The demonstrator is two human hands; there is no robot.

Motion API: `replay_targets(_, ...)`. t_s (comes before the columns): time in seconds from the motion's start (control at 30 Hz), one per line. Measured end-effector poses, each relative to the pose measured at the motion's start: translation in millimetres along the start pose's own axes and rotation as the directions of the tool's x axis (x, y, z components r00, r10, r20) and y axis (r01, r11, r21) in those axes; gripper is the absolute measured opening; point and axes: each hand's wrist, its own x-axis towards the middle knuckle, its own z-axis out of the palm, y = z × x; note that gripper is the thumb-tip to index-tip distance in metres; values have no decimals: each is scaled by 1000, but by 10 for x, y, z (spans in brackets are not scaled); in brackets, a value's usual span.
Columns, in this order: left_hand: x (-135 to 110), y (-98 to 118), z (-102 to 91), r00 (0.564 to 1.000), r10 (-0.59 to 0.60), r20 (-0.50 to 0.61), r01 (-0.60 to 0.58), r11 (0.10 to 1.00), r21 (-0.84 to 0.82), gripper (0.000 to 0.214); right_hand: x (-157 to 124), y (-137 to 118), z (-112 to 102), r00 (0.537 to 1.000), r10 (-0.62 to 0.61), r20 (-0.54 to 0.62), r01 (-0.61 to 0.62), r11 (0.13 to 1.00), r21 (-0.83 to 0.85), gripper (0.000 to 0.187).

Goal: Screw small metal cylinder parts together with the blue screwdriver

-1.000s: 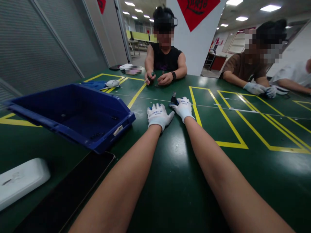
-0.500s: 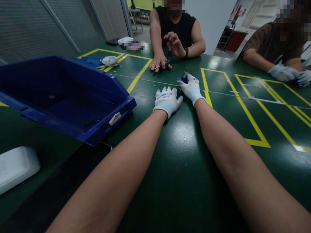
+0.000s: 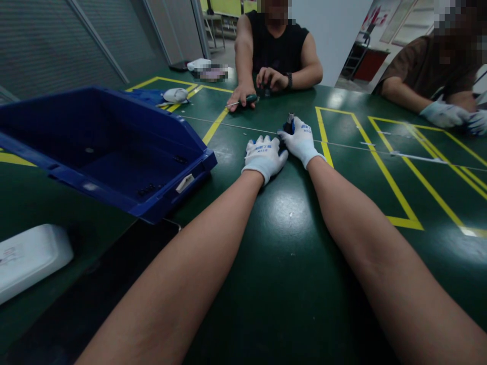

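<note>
Readable marking: the gloves worn at this bench (image 3: 289, 284) carry blue print on the back, 1 line of Chinese characters over the code "N518", clearest on the left glove (image 3: 261, 149); the code on the right glove (image 3: 305, 133) is small but appears to match. The blue bin (image 3: 133, 132) has a white label (image 3: 184, 183) on its front edge, with no legible text from where I stand. The white case (image 3: 34, 258), on the near side of the bin, bears a mark I cannot read.

Pose: both bare forearms reach forward, to the right of the bin. The left hand (image 3: 262, 156), nearer the bin, rests palm down, fingers extended and slightly parted, thumb held out toward its neighbour; whatever may lie under the palm is hidden. The right hand (image 3: 303, 139), farther from the bin, is curled closed around a small black part (image 3: 290, 120), its bare metal end pointing up. That part is to the right of the bin, well apart from it.

Small black pieces (image 3: 149, 189) lie inside the bin near its front edge. Beyond the bin and to its right, a co-worker (image 3: 281, 45) has 1 hand at a green-handled screwdriver (image 3: 251, 99).
</note>
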Motion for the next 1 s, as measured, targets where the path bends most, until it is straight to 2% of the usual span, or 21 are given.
replay_targets(0.3, -72, 10, -10, 999, 40, -8, -40, 999, -4, 60, 10, 54, -4, 996, 37, -80, -40, 998, -43, 47)
replay_targets(0.47, -163, 0, -32, 997, 78, -12, -78, 997, -19, 61, -82, 191, -201, 969, 131, -211, -161, 979, -128, 48)
replay_targets(0.6, -286, 2, -66, 994, 111, -5, -111, 993, -38, 61, -294, 426, -551, 915, 236, -326, -313, 927, -208, 48)
replay_targets(0.73, -446, 16, -110, 990, 135, -28, -136, 990, -29, 60, -645, 748, -1012, 889, 256, -379, -376, 880, -289, 48)
replay_targets(0.83, -623, 35, -171, 988, 150, -42, -152, 988, -24, 59, -1018, 972, -1422, 872, 284, -398, -429, 834, -345, 47)
replay_targets(1.0, -1047, 56, -306, 989, 144, -30, -145, 989, -40, 59, -1800, 1224, -2114, 846, 363, -390, -506, 777, -375, 47)
